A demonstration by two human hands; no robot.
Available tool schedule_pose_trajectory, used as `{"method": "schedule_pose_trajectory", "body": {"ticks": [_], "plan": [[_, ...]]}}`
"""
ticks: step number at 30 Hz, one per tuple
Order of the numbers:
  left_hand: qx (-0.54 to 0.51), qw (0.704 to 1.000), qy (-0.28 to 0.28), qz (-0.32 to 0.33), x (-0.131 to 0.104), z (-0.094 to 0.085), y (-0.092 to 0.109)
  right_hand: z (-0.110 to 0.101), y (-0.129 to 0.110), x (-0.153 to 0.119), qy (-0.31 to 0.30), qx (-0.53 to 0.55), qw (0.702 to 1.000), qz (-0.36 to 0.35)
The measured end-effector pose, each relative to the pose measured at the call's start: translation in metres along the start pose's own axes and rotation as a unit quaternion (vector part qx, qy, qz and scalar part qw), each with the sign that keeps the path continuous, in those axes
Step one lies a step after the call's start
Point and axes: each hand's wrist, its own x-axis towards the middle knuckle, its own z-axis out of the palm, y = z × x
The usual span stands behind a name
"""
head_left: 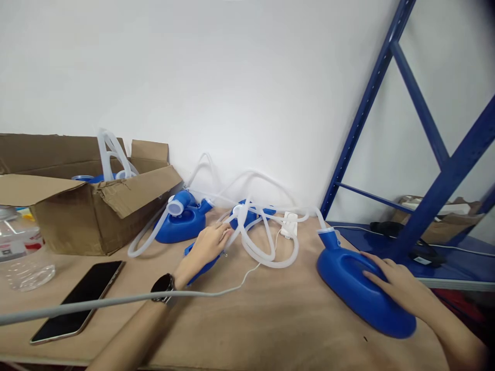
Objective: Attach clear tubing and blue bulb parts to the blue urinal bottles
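Note:
My right hand (390,283) rests on a blue plastic bottle (348,278) at the right, its fingers apart around the handle area. A clear tube (320,218) runs from that bottle's neck. Near the middle, my left hand (209,245) is closed over another blue item (203,273), mostly hidden beneath it; the grip itself is hard to make out. Behind it lie a blue bottle (181,225) with a white-rimmed mouth and coiled clear tubing (266,260). One more blue piece (247,219) sits partly under the coils.
An open cardboard box (73,226) holds blue items and tubing. At the left are a clear plastic jug (23,257) and a black phone (85,296). A white cable (127,300) crosses the foreground. A white plug block (289,225) and blue metal rack (359,113) stand behind.

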Motion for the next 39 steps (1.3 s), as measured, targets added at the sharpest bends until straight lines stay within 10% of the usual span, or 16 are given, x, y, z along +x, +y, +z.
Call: {"method": "schedule_pose_trajectory", "body": {"ticks": [6,11,15,19,22,29,39], "plan": [[0.253,0.960,-0.117,0.037,-0.050,-0.029,-0.017,-0.028,-0.126,-0.010,-0.028,0.116,0.982,-0.149],[0.213,0.965,-0.151,-0.005,-0.100,-0.065,-0.051,-0.041,-0.268,-0.017,-0.100,0.338,0.893,-0.279],[0.114,0.988,-0.098,-0.036,-0.117,-0.075,-0.067,-0.019,-0.331,-0.006,-0.133,0.465,0.840,-0.246],[0.076,0.996,-0.023,-0.047,-0.102,-0.056,-0.063,0.016,-0.359,-0.002,-0.260,0.547,0.780,-0.158],[0.066,0.997,0.040,-0.022,-0.079,-0.036,-0.050,0.044,-0.370,-0.006,-0.307,0.676,0.670,-0.004],[0.004,0.997,0.043,0.066,-0.041,-0.002,-0.029,0.076,-0.365,-0.003,-0.276,0.762,0.579,0.082],[-0.144,0.983,0.055,-0.101,-0.045,0.013,-0.048,0.077,-0.369,-0.003,-0.224,0.852,0.426,0.205]]}}
